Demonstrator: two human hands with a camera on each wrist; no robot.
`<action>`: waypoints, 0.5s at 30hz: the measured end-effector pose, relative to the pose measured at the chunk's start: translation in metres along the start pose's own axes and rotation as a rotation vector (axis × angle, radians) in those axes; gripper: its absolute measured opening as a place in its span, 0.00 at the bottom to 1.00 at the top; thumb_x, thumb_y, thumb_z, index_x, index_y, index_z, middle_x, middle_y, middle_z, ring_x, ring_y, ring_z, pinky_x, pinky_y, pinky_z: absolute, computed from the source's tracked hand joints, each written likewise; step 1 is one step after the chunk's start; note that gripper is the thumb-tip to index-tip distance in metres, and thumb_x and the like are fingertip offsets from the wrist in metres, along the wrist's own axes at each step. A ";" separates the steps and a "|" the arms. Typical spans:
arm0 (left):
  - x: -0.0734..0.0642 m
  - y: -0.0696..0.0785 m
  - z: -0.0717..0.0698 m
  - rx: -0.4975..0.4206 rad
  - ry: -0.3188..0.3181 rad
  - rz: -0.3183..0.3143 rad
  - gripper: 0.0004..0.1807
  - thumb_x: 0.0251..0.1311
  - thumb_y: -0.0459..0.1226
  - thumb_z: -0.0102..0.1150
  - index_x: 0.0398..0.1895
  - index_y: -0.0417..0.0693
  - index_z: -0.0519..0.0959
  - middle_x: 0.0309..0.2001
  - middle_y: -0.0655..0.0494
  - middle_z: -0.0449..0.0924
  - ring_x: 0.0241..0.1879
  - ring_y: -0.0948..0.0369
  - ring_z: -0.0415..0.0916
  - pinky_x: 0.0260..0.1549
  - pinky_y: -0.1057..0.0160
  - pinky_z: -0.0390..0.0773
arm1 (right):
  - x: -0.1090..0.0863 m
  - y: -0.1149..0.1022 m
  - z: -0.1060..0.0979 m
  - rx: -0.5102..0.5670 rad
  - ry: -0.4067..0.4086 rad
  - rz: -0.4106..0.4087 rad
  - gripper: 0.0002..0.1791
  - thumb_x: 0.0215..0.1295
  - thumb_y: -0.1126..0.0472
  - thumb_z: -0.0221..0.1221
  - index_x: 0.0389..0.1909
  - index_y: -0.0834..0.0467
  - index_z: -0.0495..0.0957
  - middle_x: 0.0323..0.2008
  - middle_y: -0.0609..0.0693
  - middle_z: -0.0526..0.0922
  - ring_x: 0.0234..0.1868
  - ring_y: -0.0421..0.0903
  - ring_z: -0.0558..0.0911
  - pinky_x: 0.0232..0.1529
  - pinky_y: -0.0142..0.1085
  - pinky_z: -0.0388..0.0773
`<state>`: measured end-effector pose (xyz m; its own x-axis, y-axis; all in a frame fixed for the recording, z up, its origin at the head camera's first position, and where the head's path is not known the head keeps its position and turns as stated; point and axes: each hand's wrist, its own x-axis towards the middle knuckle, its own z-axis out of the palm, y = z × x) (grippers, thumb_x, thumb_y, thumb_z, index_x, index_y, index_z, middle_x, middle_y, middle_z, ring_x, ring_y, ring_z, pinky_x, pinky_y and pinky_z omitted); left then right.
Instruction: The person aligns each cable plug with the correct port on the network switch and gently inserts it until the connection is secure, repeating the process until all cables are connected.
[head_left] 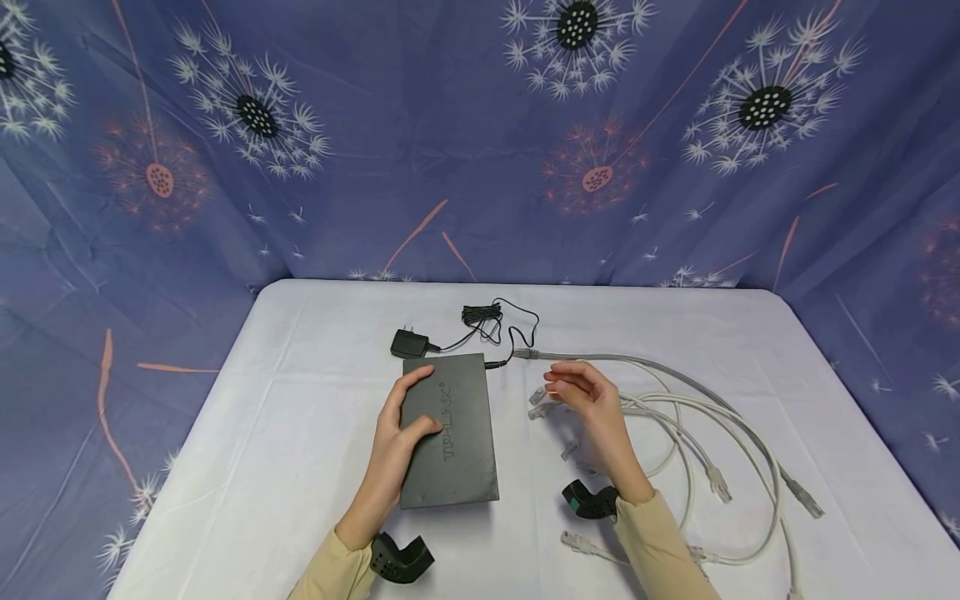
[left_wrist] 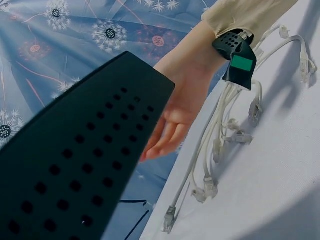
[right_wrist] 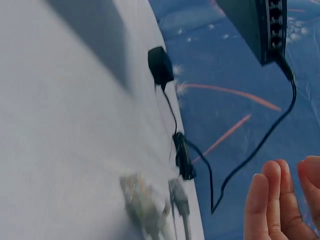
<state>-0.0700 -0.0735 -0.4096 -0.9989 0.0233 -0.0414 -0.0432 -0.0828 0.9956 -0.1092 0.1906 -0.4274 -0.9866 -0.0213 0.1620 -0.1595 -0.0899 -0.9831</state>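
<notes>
My left hand [head_left: 393, 446] grips a dark TP-LINK network switch [head_left: 468, 437] from its left side, thumb across the top face. The vented side of the switch [left_wrist: 85, 155] fills much of the left wrist view. In the right wrist view, a thin black power cord [right_wrist: 265, 135] is plugged in at the end of its row of ports [right_wrist: 275, 22]. My right hand [head_left: 600, 417] hovers to the right of the switch, fingers loosely bent and holding nothing. Below it lie clear plugs [head_left: 538, 403] of the pale network cables [head_left: 738, 408].
A black power adapter [head_left: 409, 342] and its bundled cord [head_left: 482, 314] lie behind the switch. One grey network cable [head_left: 675, 373] curves across the right side of the white table [head_left: 300, 417]. Patterned blue cloth [head_left: 420, 150] hangs behind the table.
</notes>
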 end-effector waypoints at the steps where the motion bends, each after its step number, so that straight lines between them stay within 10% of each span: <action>1: 0.000 0.000 0.000 0.000 0.001 0.000 0.37 0.47 0.26 0.53 0.64 0.61 0.70 0.64 0.55 0.63 0.56 0.55 0.60 0.53 0.51 0.56 | -0.001 0.000 -0.003 -0.004 0.006 0.005 0.15 0.64 0.74 0.55 0.50 0.78 0.70 0.42 0.64 0.81 0.40 0.49 0.83 0.43 0.40 0.78; 15: 0.000 -0.002 -0.001 -0.002 0.001 -0.012 0.37 0.48 0.26 0.53 0.64 0.60 0.70 0.63 0.55 0.64 0.56 0.56 0.61 0.53 0.52 0.57 | -0.013 0.011 -0.033 -0.103 0.057 0.089 0.16 0.66 0.73 0.53 0.51 0.78 0.69 0.41 0.54 0.83 0.40 0.50 0.83 0.42 0.37 0.78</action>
<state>-0.0700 -0.0747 -0.4117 -0.9983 0.0236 -0.0535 -0.0553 -0.0849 0.9949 -0.0989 0.2231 -0.4428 -0.9969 0.0326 0.0716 -0.0712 0.0128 -0.9974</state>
